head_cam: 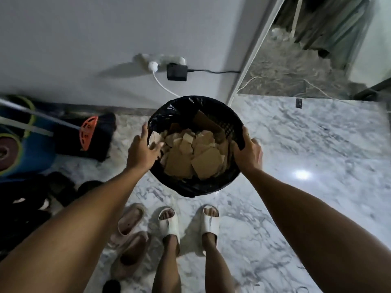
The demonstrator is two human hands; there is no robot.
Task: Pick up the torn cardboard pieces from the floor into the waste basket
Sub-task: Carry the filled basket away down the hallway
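Observation:
A round waste basket lined with a black bag stands on the marble floor in front of my feet. Several torn brown cardboard pieces fill it. My left hand rests on the basket's left rim, fingers spread and reaching over the edge onto the cardboard. My right hand grips the right rim, thumb inside the bag. I see no cardboard on the floor around the basket.
A white wall with a power strip and black adapter stands behind the basket. A broom with an orange head and dark bags lie at left. Spare beige slippers sit by my left foot. A doorway opens at right.

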